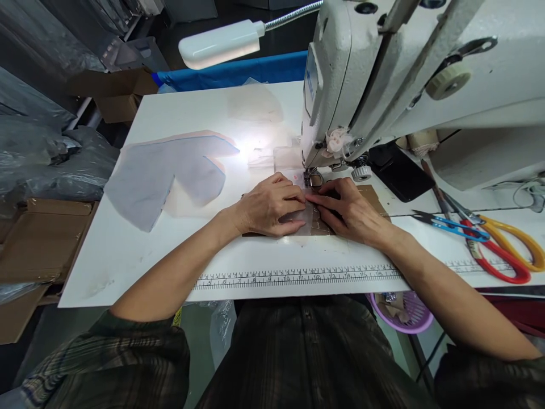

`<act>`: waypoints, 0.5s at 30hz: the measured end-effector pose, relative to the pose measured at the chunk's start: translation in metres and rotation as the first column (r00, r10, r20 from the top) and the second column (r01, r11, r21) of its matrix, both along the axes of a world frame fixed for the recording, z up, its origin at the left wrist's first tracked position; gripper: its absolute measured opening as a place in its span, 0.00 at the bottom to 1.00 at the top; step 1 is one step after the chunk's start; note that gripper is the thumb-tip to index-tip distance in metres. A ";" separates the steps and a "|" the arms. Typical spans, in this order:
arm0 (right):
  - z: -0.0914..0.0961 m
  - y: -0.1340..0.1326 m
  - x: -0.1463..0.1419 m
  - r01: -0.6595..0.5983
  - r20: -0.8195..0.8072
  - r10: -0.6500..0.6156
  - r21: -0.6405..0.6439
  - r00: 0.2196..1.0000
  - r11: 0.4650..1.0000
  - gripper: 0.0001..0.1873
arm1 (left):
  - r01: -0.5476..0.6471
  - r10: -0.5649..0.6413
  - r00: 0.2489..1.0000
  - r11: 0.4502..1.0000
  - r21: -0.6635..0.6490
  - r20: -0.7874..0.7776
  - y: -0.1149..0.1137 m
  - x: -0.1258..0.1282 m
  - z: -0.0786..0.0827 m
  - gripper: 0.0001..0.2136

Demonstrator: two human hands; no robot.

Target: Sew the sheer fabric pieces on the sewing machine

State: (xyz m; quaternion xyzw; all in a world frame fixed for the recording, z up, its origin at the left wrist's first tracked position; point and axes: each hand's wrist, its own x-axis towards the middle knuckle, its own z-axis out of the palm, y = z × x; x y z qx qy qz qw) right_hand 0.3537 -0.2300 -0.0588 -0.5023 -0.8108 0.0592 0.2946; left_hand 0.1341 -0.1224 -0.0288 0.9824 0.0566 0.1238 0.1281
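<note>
A piece of thin, sheer fabric (305,218) lies beneath the needle area of a white sewing machine (327,85). My left hand (276,205) is on its left side, fingers curled and thumb lower down, holding the fabric against the bed. From the right, my right hand (347,209) pinches the fabric's edge with its fingertips, just in front of the metal presser foot (313,178). Brown material (374,200) shows beneath and beside both hands. How the layers lie under my fingers is hidden.
Sheer grey cut pieces (145,176) lie on the white table left. A lamp (221,44) hangs above. A black phone (400,170), blue thread snips (451,224) and red-and-yellow-handled scissors (502,258) lie right. A printed ruler (285,278) runs along the front edge; a purple basket (402,321) sits below.
</note>
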 end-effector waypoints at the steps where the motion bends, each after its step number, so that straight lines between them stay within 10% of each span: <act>1: 0.000 0.000 0.000 -0.003 -0.002 0.003 0.003 1.000 1.000 0.20 | 0.008 -0.009 1.000 1.000 0.028 0.010 0.000 0.000 -0.001 0.10; 15: 0.002 -0.003 0.000 0.007 0.010 -0.007 0.011 1.000 1.000 0.19 | 0.074 -0.104 0.984 0.977 0.200 0.143 -0.004 0.002 -0.006 0.11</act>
